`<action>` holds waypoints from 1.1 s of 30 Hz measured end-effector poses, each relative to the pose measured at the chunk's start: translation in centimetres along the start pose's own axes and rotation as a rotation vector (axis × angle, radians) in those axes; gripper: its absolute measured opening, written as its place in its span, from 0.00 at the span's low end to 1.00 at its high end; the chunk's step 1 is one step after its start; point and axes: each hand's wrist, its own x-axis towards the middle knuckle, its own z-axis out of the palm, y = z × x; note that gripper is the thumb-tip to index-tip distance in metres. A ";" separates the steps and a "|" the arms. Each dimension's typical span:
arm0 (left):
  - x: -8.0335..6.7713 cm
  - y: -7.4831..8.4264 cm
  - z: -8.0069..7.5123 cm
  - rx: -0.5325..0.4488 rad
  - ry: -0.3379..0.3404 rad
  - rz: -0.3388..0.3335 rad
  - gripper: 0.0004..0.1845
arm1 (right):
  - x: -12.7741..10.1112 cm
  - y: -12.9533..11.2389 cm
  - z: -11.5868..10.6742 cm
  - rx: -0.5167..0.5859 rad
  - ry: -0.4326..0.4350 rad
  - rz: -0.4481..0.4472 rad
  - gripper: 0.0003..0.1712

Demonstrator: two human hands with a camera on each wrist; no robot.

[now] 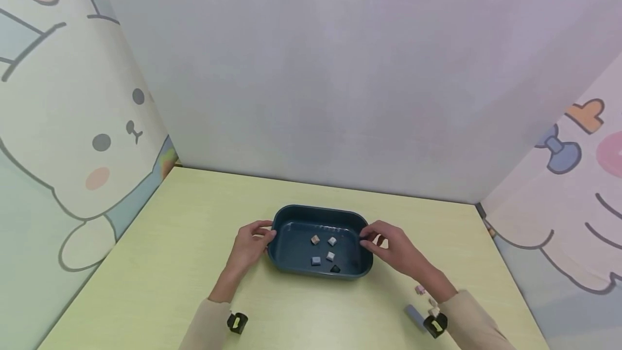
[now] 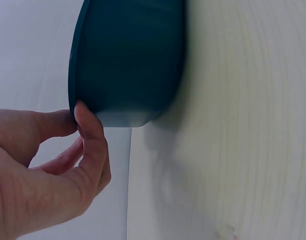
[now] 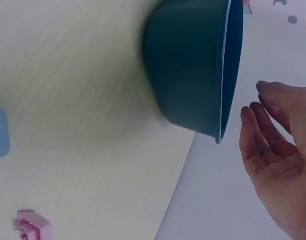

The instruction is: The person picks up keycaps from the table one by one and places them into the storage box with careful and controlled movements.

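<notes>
A dark teal plastic basin [image 1: 293,247] stands on the table, holding several small keycap-like pieces: a tan one [image 1: 315,240], white ones [image 1: 332,241], a pale blue one [image 1: 316,261] and a dark one [image 1: 335,269]. My left hand [image 1: 249,247] pinches the rim at the basin's left end, between thumb and fingers in the left wrist view. At the opposite end, my right hand [image 1: 396,250] hovers by the rim. The right wrist view shows its loosely bent fingers [image 3: 250,140] apart from the basin, with nothing between them.
Near my right forearm lie a pink keycap [image 3: 36,227], a longer blue-grey piece [image 1: 414,317] and small pale pieces [image 1: 434,311]. The pale yellow table [image 1: 194,220] meets a plain wall [image 1: 311,96] behind; cartoon-printed panels [image 1: 87,139] flank it.
</notes>
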 end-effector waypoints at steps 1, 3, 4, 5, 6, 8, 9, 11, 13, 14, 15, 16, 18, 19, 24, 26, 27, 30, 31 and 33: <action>0.0 0.0 0.0 0.001 0.001 -0.001 0.17 | -0.2 0.0 0.0 0.000 0.005 0.000 0.14; 0.0 0.0 0.0 0.005 0.002 -0.001 0.17 | -0.5 0.0 -0.1 0.003 0.016 0.002 0.13; 0.0 0.0 0.0 0.005 0.002 -0.001 0.16 | -0.6 0.0 -0.2 0.002 0.022 0.005 0.13; 0.0 0.0 0.0 0.004 0.002 0.000 0.16 | -0.8 -0.1 -0.2 0.000 0.029 0.007 0.13; 0.0 0.0 0.0 0.004 0.002 0.001 0.16 | -0.9 -0.1 -0.3 -0.004 0.036 0.009 0.12; 0.0 0.0 0.0 0.001 0.001 0.001 0.16 | -1.3 -0.1 -0.4 -0.013 0.051 0.010 0.12; 0.0 -0.1 0.0 0.001 0.001 0.001 0.16 | -1.4 -0.1 -0.4 -0.016 0.060 0.011 0.12; 0.1 -0.1 -0.1 -0.001 0.001 0.001 0.16 | -1.7 -0.2 -0.5 -0.025 0.075 0.008 0.13; 0.1 -0.1 -0.1 0.000 0.001 0.000 0.16 | -2.1 -0.3 -0.6 -0.026 0.087 0.012 0.14; 0.1 -0.1 0.0 0.000 0.001 0.000 0.16 | -2.2 -0.3 -0.7 -0.026 0.092 0.014 0.15; 0.1 -0.1 0.0 0.001 0.001 0.001 0.16 | -2.4 -0.4 -0.8 -0.025 0.096 0.019 0.16; 0.2 -0.1 0.0 0.001 0.000 0.000 0.16 | -2.6 -0.5 -0.8 -0.026 0.099 0.025 0.16; 0.2 0.0 0.0 0.004 0.000 0.001 0.17 | -2.9 -0.7 -1.0 -0.019 0.101 0.039 0.17; 0.2 -0.1 0.0 0.004 0.001 -0.001 0.17 | -3.1 -0.8 -1.1 -0.020 0.102 0.046 0.17; 0.2 -0.2 -0.1 0.003 0.003 -0.005 0.16 | -4.0 -1.0 -1.3 -0.014 0.106 0.065 0.18; 0.2 -0.1 -0.1 0.003 0.002 -0.007 0.16 | -4.3 -1.0 -1.4 -0.010 0.114 0.058 0.18; 0.3 -0.1 -0.1 0.005 0.001 -0.008 0.17 | -4.5 -1.0 -1.4 -0.008 0.119 0.053 0.18; 0.3 -0.1 -0.1 0.010 0.003 -0.011 0.17 | -4.9 -1.1 -1.5 -0.008 0.128 0.043 0.19; 0.3 -0.1 -0.1 0.012 0.003 -0.012 0.17 | -5.1 -1.2 -1.6 -0.011 0.129 0.047 0.19; 0.3 -0.1 -0.1 0.011 0.004 -0.013 0.17 | -5.4 -1.2 -1.7 -0.018 0.125 0.064 0.19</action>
